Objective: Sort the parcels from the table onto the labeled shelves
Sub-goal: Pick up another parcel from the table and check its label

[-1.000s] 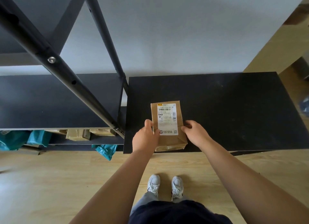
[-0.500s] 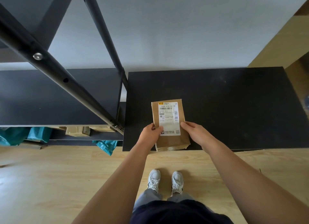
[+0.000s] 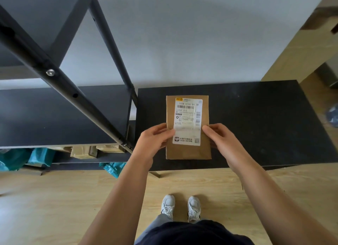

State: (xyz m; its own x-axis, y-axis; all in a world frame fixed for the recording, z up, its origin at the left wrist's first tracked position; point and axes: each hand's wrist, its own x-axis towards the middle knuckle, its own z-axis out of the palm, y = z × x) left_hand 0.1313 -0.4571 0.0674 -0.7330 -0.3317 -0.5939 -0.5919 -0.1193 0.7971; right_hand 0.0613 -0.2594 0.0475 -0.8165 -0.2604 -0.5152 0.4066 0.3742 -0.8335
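Parcel (image 3: 188,149) in both hands, label side up, so the person can read the white label (image 3: 188,121) from above. It is a flat brown cardboard box. It sits over the near part of the black worktop (image 3: 256,120), and I cannot tell if its bottom rests on the worktop or is lifted a little.

The left hand (image 3: 155,142) holds the left edge of the parcel. Its thumb lies on top, touching the edge of the label, and its fingers curl under the side. The right hand (image 3: 223,140) does the same on the right edge, thumb on top and fingers tucked below. Each grip is half closed, pinching the box from both sides. Two hands keep it flat and steady, which I think helps with reading the big code on the label.

Beside the worktop, on the left, stands a black shelf rack (image 3: 60,116). Its middle shelf looks bare from here. On the low shelf lie some brown boxes (image 3: 83,151) and blue-green bags (image 3: 41,157). One more blue-green bag (image 3: 113,168) hangs near the rack's corner, just above the wooden floor (image 3: 54,199).

No other parcel shows on the worktop, so this may be the last one to sort. I cannot see any shelf labels from here.
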